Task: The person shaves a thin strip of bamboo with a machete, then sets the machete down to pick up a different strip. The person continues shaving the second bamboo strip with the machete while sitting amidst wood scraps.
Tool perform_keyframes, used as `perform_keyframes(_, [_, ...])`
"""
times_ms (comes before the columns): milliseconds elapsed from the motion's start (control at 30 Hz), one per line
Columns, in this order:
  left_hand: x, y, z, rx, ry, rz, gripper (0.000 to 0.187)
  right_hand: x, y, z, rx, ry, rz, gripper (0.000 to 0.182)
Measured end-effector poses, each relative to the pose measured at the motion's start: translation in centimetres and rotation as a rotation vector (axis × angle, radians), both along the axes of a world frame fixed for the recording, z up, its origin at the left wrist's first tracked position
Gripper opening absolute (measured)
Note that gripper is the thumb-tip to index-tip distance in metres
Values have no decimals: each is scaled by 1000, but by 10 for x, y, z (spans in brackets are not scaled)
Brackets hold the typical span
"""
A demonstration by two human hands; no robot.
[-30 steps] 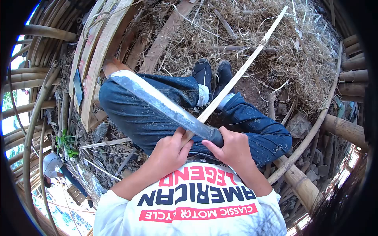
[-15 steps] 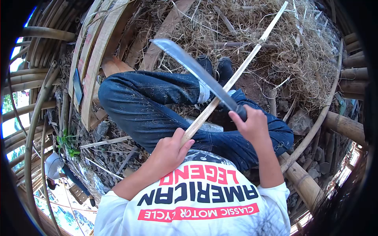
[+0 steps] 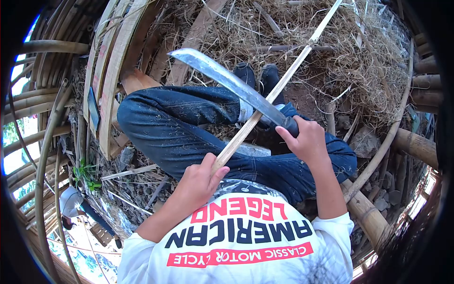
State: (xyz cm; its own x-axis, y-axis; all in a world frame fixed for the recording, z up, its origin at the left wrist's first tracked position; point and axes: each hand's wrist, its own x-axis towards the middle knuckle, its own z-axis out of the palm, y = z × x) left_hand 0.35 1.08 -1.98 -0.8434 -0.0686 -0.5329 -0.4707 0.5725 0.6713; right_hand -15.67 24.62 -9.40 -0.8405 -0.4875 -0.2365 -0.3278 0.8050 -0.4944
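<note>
My left hand [image 3: 201,182] is wrapped round the near end of a long pale bamboo strip [image 3: 292,71], which slants up and away to the upper right over my jeans. In my right hand [image 3: 305,137] is the dark handle of a machete [image 3: 227,80], its long blade pointing to the upper left. The blade crosses the strip at about mid-length, over my lap; whether it presses on the strip I cannot tell.
Long wooden planks [image 3: 116,71] lie at the upper left with a dark phone-like object [image 3: 94,108] on them. Shavings [image 3: 350,75] cover the ground ahead. A thick bamboo pole [image 3: 369,215] lies at the right. Another person [image 3: 71,202] is beyond the bamboo wall.
The machete and my right hand have shifted slightly, with the blade tip further left. The strip has slid a little toward the upper right. My left hand still grips its near end.
</note>
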Motion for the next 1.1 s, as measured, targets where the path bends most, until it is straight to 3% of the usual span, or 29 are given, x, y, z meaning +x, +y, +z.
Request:
perform_keyframes(167, [16,-4,-1,32,-48,51,24,-38,22,-15,71,-73,-198,56])
perform_keyframes(933, [27,-16,2,-96,-60,-4,24,-91,40,-40,196,109,-288,60])
perform_keyframes(1100, [15,-14,10,-60,-86,36,22,-54,16,-42,-90,24,-384,57])
